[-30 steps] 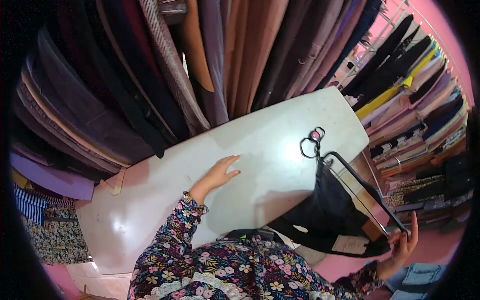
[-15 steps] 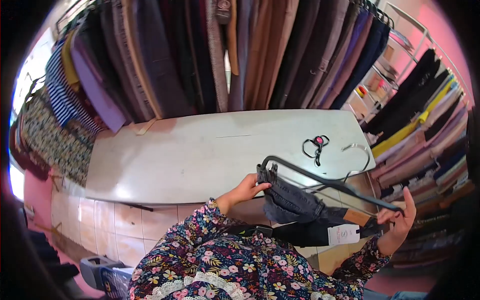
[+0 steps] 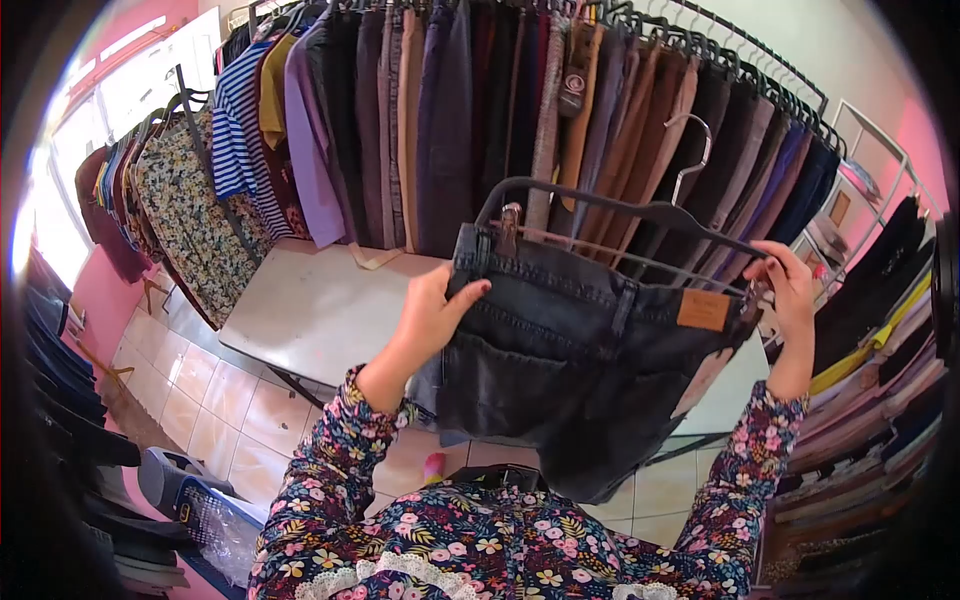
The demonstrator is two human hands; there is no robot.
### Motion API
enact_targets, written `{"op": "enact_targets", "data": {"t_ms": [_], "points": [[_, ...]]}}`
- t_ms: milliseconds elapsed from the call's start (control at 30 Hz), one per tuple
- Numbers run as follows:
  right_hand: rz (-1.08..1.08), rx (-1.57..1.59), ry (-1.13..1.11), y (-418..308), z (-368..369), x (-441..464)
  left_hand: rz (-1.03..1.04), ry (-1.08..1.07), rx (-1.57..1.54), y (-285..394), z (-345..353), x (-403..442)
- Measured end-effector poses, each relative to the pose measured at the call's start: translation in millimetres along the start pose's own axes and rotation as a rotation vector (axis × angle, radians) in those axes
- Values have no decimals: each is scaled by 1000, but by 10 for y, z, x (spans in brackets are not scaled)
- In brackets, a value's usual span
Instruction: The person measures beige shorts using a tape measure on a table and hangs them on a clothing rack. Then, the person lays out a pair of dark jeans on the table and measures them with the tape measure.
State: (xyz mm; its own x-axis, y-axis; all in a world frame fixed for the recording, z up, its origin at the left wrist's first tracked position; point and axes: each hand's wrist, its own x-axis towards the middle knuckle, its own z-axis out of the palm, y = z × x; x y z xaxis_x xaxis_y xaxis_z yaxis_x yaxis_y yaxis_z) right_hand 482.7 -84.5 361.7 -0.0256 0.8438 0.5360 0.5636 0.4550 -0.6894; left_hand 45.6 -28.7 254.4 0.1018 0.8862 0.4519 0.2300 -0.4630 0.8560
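- The jeans (image 3: 540,375) have a faded black colour, and their waistband patch (image 3: 703,310) is tan brown.
- The clip hanger (image 3: 620,207) is black, with silver hook (image 3: 704,148).
- The blouse (image 3: 470,545) shows pink, white and yellow flowers on dark ground; its lace (image 3: 405,568) is white.
- The striped shirt (image 3: 238,125) has blue and white stripes.
- The table (image 3: 300,305) is whitish.

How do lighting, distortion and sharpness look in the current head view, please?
Head view: glare washes out the windows at upper left; wide-angle distortion bows the clothes rack; dark vignetting rounds the corners; the dark jeans show little shadow detail, though their leather patch has unreadable lettering.
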Motion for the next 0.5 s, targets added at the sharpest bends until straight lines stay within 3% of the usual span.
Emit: {"op": "enact_targets", "data": {"t_ms": [167,200,233,300,367,433,500], "points": [[-46,-55,81,728,812,1119,83,160,285,-611,-268,886],[-36,-234,226,893,1099,1182,35,201,338,-834,-258,1002],[-20,-416,368,1003,1392,1198,168,247,407,-1053,-220,1043],[-91,-765,443,1223,2077,998,183,159,586,-1736,-108,913],[-37,-708,350,1766,2813,566,-21,-154,805,-2199,59,430],[369,-736,32,2044,3485,-144,-48,-521,960,-2767,85,-115],[560,-749,-168,2052,3785,-764,-214,-761,989,-3158,-7,-558]]}}
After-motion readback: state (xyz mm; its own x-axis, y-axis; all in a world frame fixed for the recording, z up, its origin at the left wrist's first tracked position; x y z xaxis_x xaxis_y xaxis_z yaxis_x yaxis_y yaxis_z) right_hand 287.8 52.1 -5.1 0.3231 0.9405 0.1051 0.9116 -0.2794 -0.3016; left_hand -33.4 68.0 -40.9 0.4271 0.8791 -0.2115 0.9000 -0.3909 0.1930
